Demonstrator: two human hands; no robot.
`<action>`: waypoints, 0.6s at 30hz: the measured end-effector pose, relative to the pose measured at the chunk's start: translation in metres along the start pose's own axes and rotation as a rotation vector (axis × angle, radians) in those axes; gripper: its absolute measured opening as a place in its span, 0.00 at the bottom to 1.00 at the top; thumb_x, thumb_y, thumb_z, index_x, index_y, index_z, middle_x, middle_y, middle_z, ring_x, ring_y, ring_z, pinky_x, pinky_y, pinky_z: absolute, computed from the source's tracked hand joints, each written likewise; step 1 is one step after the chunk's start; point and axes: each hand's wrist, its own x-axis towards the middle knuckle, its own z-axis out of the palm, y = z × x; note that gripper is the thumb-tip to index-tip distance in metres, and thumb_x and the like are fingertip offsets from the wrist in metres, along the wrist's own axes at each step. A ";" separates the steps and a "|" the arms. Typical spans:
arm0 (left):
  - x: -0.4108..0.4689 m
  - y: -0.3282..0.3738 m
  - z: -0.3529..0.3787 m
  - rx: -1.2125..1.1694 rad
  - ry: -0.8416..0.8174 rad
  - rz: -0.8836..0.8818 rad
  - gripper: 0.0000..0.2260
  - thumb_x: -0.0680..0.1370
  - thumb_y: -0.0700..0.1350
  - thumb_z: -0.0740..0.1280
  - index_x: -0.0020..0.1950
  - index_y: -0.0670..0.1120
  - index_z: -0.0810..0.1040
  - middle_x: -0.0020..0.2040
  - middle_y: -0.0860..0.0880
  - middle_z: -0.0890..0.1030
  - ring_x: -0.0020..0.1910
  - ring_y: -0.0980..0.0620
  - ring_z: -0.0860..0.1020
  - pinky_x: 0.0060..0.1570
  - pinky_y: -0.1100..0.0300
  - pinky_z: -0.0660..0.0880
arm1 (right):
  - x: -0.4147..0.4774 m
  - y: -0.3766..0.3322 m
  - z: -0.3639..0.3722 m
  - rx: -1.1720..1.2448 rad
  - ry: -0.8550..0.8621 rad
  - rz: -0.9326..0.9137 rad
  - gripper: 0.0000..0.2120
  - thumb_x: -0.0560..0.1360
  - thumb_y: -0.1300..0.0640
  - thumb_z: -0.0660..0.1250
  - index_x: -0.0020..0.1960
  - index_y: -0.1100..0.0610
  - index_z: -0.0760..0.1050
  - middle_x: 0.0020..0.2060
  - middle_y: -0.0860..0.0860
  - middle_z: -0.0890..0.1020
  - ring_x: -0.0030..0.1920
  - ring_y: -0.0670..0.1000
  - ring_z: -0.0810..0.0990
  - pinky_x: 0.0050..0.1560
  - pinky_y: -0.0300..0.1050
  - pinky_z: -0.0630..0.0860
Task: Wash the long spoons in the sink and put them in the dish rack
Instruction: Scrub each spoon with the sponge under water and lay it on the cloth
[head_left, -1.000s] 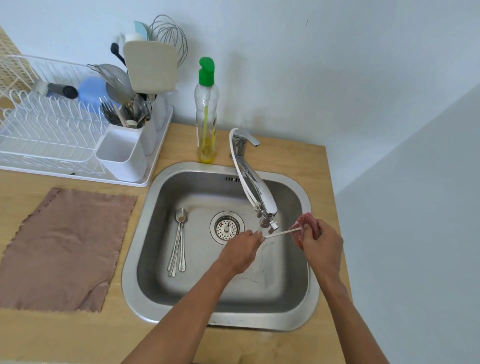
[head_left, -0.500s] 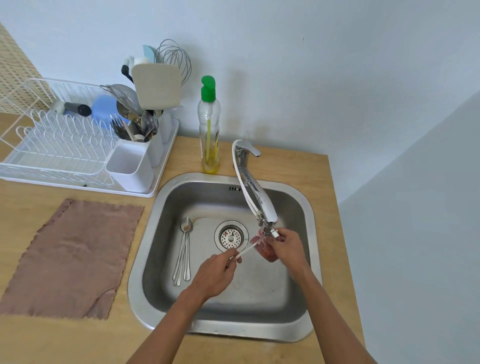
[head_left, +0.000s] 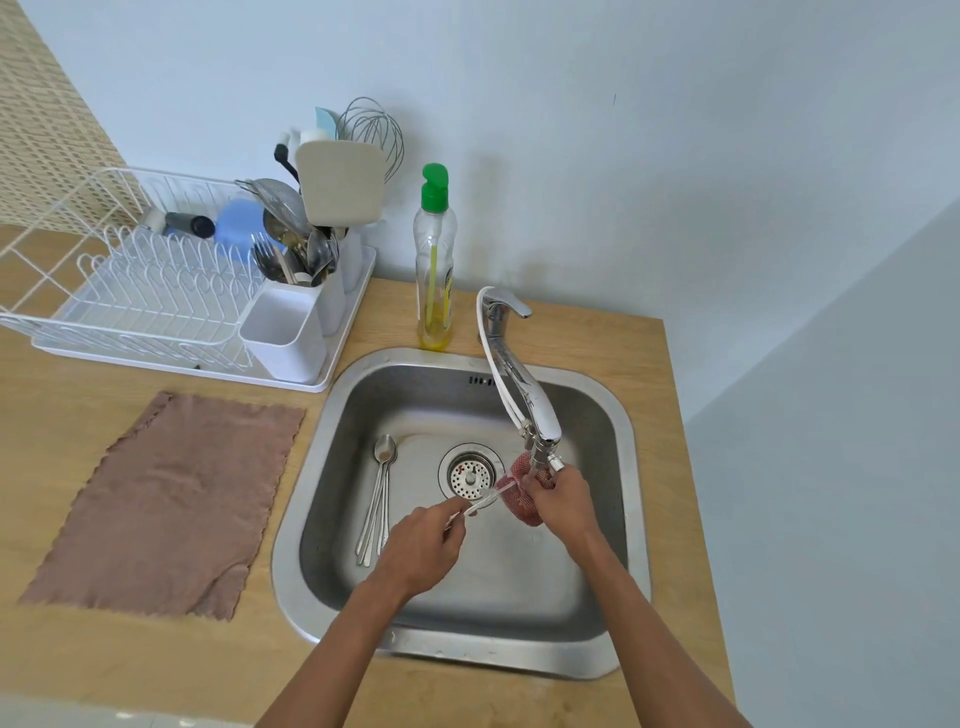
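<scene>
The left hand (head_left: 423, 545) pinches the near end of a thin pale long spoon (head_left: 483, 501), whose long axis runs up and rightward from those fingers into the right hand (head_left: 561, 501). That hand is curled round a red mesh scrubber (head_left: 519, 506) wrapped on the spoon's far end, beneath the chrome tap spout (head_left: 524, 395). Left of the left hand, steel long spoons (head_left: 379, 499) lie bundled in the stainless sink (head_left: 291, 519). The white wire dish rack (head_left: 130, 291) stands well off leftward on the desk (head_left: 78, 415), so the left hand looks better placed to carry.
</scene>
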 end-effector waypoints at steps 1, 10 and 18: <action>-0.001 0.000 -0.001 -0.007 0.004 -0.007 0.13 0.82 0.50 0.57 0.63 0.58 0.76 0.46 0.50 0.85 0.47 0.44 0.81 0.43 0.52 0.73 | 0.000 0.000 -0.001 0.001 0.003 0.006 0.12 0.77 0.59 0.70 0.38 0.46 0.77 0.34 0.40 0.80 0.39 0.44 0.81 0.43 0.39 0.72; 0.006 0.021 -0.007 -0.164 0.039 -0.192 0.07 0.80 0.52 0.65 0.51 0.53 0.81 0.44 0.53 0.83 0.46 0.52 0.80 0.44 0.56 0.75 | -0.014 -0.005 0.011 -0.097 0.081 -0.109 0.10 0.81 0.58 0.62 0.42 0.52 0.78 0.35 0.49 0.81 0.39 0.54 0.82 0.41 0.44 0.74; -0.023 -0.005 -0.032 -0.404 0.202 -0.419 0.05 0.78 0.45 0.71 0.46 0.46 0.87 0.32 0.54 0.80 0.31 0.56 0.76 0.36 0.62 0.73 | -0.026 -0.009 0.009 -0.199 0.098 -0.144 0.09 0.81 0.59 0.61 0.53 0.58 0.80 0.36 0.48 0.81 0.37 0.48 0.82 0.36 0.40 0.73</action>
